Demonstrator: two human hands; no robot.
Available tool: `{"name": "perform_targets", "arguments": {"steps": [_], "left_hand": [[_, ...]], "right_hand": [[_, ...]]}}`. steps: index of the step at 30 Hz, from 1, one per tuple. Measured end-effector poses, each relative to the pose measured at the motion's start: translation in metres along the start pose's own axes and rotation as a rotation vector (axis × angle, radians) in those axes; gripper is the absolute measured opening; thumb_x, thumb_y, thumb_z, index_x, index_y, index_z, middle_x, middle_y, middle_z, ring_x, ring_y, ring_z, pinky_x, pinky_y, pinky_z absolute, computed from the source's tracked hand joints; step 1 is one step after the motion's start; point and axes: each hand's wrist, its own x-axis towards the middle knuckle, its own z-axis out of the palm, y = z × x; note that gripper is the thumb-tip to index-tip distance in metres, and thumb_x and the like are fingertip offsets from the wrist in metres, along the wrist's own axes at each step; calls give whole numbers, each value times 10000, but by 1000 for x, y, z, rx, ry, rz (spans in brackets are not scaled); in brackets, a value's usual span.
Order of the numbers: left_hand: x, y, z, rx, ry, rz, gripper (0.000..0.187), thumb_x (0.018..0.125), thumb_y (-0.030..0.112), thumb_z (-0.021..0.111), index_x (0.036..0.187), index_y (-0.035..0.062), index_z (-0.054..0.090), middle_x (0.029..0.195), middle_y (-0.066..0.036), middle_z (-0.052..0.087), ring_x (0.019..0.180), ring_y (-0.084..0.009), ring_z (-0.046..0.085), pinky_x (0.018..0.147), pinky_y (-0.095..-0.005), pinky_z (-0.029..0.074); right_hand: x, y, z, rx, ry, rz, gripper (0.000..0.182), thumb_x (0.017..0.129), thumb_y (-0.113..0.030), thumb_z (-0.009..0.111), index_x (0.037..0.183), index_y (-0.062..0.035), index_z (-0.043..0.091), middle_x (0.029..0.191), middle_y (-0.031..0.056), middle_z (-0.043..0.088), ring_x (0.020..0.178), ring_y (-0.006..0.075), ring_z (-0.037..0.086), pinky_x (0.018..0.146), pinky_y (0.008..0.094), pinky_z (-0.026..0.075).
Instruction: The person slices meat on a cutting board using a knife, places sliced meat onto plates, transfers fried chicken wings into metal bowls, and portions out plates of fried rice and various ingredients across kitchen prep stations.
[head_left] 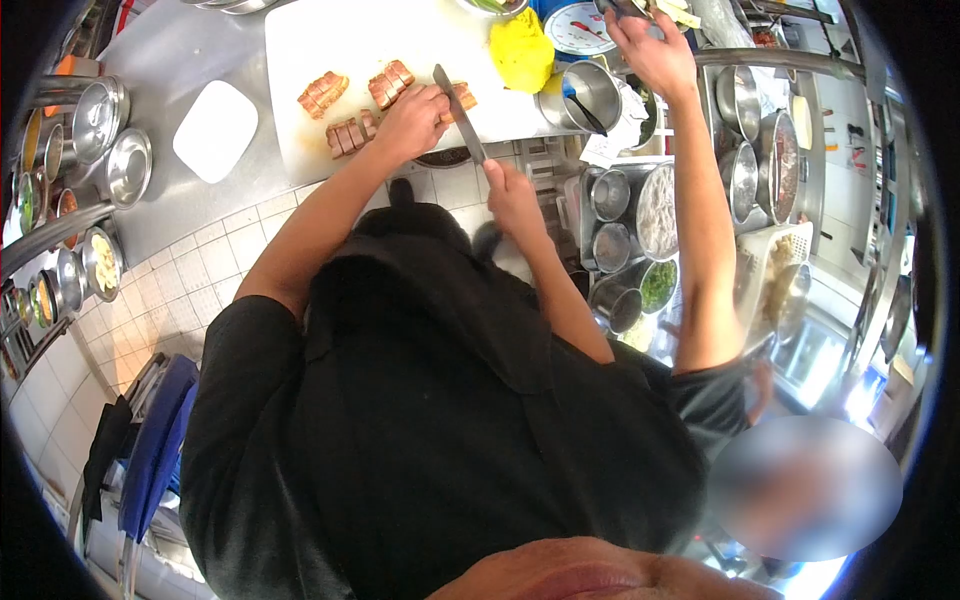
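A long kitchen knife (460,110) is in my right hand (514,195), fingers wrapped round its handle at the near edge of the white cutting board (310,30). My left hand (415,120) is on the board with its fingers curled over a piece of browned meat (464,96), close beside the blade. Part of that piece is hidden under the fingers. Left of my left hand lie other cut portions of the meat: one (323,94), a second (390,83) and a sliced one (350,136) nearer me.
From the right, a co-worker's arm (705,220) reaches toward a dial scale (580,27). A yellow bag (521,50) and a metal pot (585,95) stand at the board's right. A white lid-like piece (215,130) and metal bowls (129,166) are at left.
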Motion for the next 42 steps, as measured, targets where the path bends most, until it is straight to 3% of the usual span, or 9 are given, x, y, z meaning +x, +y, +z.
{"name": "perform_targets", "arguments": {"steps": [5, 8, 14, 17, 21, 25, 28, 38, 42], "left_hand": [[0, -4, 7, -25, -9, -67, 205, 688, 62, 731, 848, 46, 604, 974, -107, 580, 953, -308, 555, 877, -410, 439], [-4, -2, 6, -37, -11, -106, 197, 691, 61, 729, 841, 56, 600, 956, -102, 582, 965, -306, 556, 876, -412, 443], [-7, 5, 4, -62, 162, -95, 157, 726, 56, 705, 862, 55, 626, 966, -103, 591, 977, -305, 572, 859, -411, 454], [-6, 12, -3, -347, 124, -362, 108, 761, 74, 674, 861, 49, 644, 938, -111, 609, 931, -304, 589, 831, -402, 471], [15, 8, -4, -152, 150, -247, 67, 802, 85, 642, 836, 27, 642, 860, -112, 620, 836, -300, 601, 762, -388, 490], [34, 4, 2, -30, 95, -114, 49, 797, 57, 609, 820, 28, 641, 837, -114, 622, 844, -306, 604, 754, -396, 490], [40, -1, 9, -7, 49, -66, 40, 780, 18, 598, 802, 21, 631, 811, -128, 615, 806, -320, 606, 727, -401, 494], [35, -4, 25, -6, 89, -140, 33, 774, 32, 590, 772, 5, 609, 771, -148, 610, 753, -340, 607, 702, -439, 489], [20, 16, 10, -54, 373, -44, 93, 799, 95, 641, 776, 10, 609, 886, -146, 618, 889, -335, 596, 809, -422, 470]], "right_hand": [[21, 3, 17, -84, 17, -90, 450, 999, -385, 408, 1024, 4, 632, 913, 294, 623, 886, 502, 579, 767, 521, 458], [65, 9, 48, 77, 99, -212, 455, 992, -392, 420, 1015, 10, 633, 823, 277, 630, 811, 459, 617, 735, 490, 480], [49, -5, 2, 309, -25, 145, 462, 971, -436, 486, 1105, -20, 636, 532, 19, 475, 415, 96, 441, 376, 290, 370], [44, 5, -15, 230, 19, 79, 476, 979, -445, 468, 1102, -17, 636, 529, 27, 479, 408, 110, 439, 367, 294, 373], [43, 27, -11, 158, 1, 72, 485, 981, -450, 467, 1079, -9, 642, 522, 30, 473, 410, 112, 445, 390, 296, 377], [43, 33, -8, 18, -6, 10, 479, 982, -438, 468, 1028, 1, 652, 561, 98, 532, 492, 198, 535, 502, 353, 437], [34, 3, -21, -11, -1, 29, 456, 986, -394, 447, 979, 17, 644, 887, 304, 618, 895, 487, 584, 759, 491, 469], [105, 13, 27, 14, 87, -252, 451, 989, -401, 413, 1000, -8, 634, 852, 289, 628, 868, 509, 581, 751, 522, 471], [91, -19, -19, 193, -195, 283, 495, 966, -450, 443, 1019, 0, 642, 868, 280, 637, 907, 455, 607, 799, 476, 477]]}}
